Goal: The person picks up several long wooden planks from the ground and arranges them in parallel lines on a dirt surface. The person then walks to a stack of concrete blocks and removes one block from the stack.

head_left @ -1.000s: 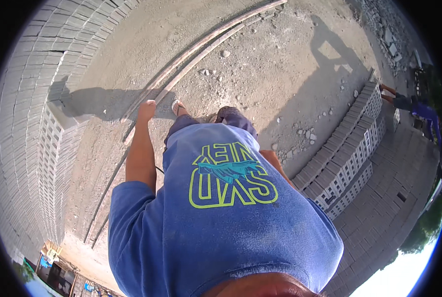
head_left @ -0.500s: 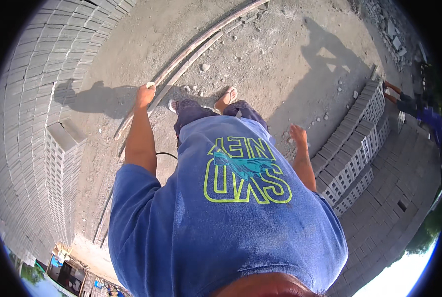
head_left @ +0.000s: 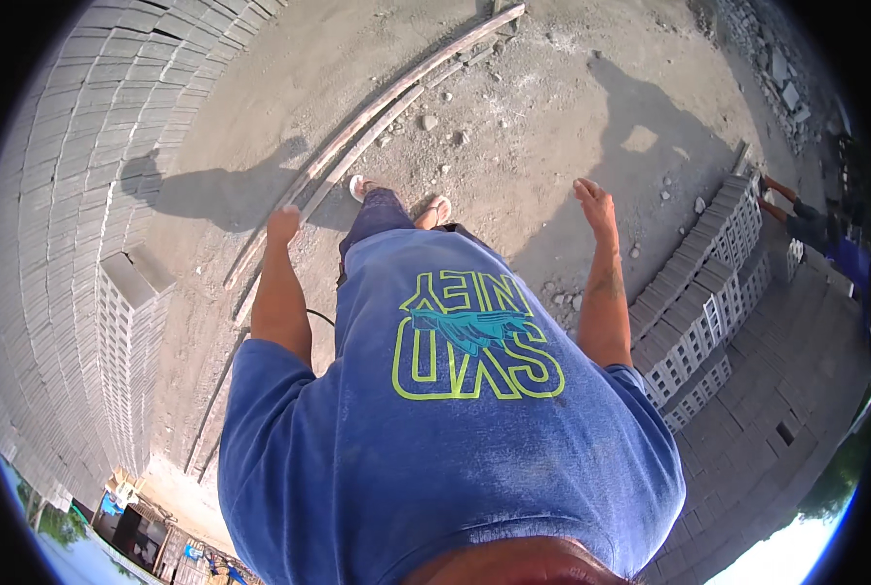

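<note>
My left hand (head_left: 283, 224) hangs above the ground beside long wooden poles (head_left: 377, 102), not visibly gripping them. Its fingers are curled in, with a pale spot at their tips; what they hold, if anything, is hidden. My right hand (head_left: 596, 209) is held out over the dirt, fingers half bent and apart, with nothing seen in it. Nearest to that arm is a row of stacked grey hollow blocks (head_left: 694, 302). Below my blue shirt (head_left: 455, 458), my sandalled feet show, the left one (head_left: 359, 187) ahead of the right one (head_left: 433, 213).
A tall wall of stacked grey blocks (head_left: 60, 244) runs along the left, with a shorter stack (head_left: 133, 283) beside it. Stones (head_left: 428, 123) dot the dirt. Rubble (head_left: 781, 78) lies far right. Another person's arms (head_left: 778, 200) reach to the right-hand blocks.
My right hand has swung forward and up; my left hand has dropped back slightly. The left foot is now ahead of the right. The pale thing at my left fingertips shows less.
</note>
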The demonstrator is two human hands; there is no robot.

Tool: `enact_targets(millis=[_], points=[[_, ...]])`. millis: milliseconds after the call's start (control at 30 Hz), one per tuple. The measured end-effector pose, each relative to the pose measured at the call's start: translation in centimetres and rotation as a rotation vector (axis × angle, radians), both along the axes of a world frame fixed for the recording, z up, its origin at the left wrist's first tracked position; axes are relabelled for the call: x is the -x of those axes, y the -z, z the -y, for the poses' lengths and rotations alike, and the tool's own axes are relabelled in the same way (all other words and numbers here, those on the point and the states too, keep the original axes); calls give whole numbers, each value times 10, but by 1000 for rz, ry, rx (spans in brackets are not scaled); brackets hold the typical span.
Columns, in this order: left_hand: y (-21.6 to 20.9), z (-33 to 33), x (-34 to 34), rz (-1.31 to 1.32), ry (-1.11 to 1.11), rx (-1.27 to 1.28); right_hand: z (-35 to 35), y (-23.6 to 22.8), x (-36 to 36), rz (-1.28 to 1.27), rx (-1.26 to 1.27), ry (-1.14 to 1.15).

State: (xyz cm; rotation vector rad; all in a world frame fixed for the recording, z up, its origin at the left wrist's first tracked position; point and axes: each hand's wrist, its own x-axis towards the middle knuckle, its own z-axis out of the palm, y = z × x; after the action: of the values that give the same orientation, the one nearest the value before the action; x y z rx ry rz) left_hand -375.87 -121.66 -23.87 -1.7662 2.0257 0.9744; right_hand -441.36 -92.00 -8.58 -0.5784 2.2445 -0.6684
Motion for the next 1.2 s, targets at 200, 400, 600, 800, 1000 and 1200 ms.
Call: enact_targets(millis=[200,400,600,800,1000,1200], points=[[-33,53,83,-306,-59,324,-2,63,33,98,-264,-221],[-8,91,147,80,-59,103,34,39,89,86,-70,23],[-17,89,282,-182,-165,76,-49,46,160,211,-296,144],[-83,80,369,-303,-451,284,-117,141,285,-184,-78,-967],[-40,-128,406,-90,-772,180,68,116,463,226,-407,-456],[1,-295,451,-21,-1084,-126,268,75,531,75,-151,-410]])
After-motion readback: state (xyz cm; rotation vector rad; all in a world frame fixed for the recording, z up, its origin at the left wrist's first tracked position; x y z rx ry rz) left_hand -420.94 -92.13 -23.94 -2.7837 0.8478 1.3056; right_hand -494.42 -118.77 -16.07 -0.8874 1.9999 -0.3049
